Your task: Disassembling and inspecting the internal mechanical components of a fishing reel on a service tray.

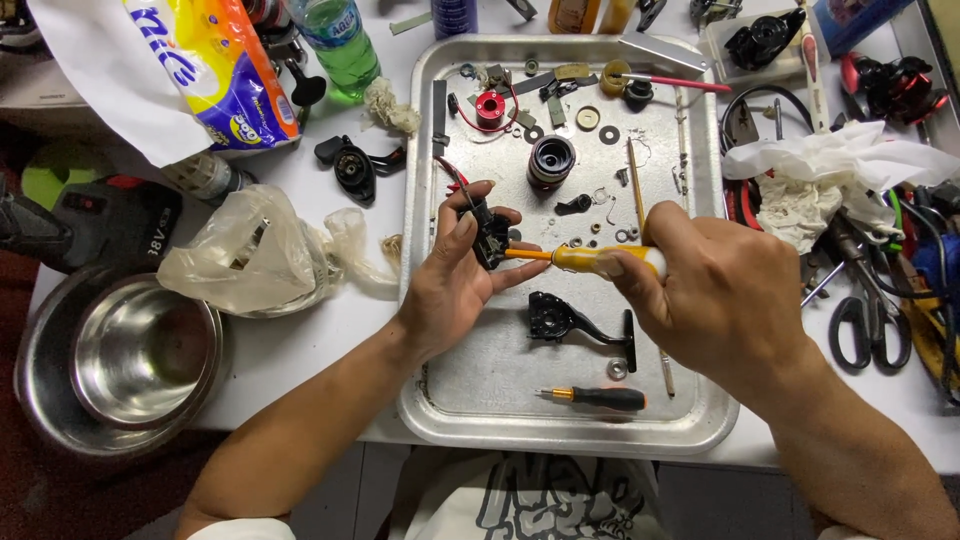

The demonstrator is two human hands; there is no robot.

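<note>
My left hand [455, 275] grips a small black reel part [490, 235] above the metal tray [455, 400]. My right hand [715, 300] holds a yellow-handled screwdriver [585, 258], its tip pressed sideways into that black part. Below the hands, on the tray, lie a black reel handle piece [575, 325] and a second small screwdriver with a black and orange grip [595, 398]. Farther back on the tray are a dark round spool [551, 160], a red spool [490, 108], and several washers and screws.
A stacked steel bowl [140, 355] sits at the left, next to a crumpled plastic bag [255, 255]. A green bottle [338, 45] and a paper roll pack [190, 70] stand behind. Crumpled tissue [815, 180], scissors [870, 325] and pliers crowd the right side.
</note>
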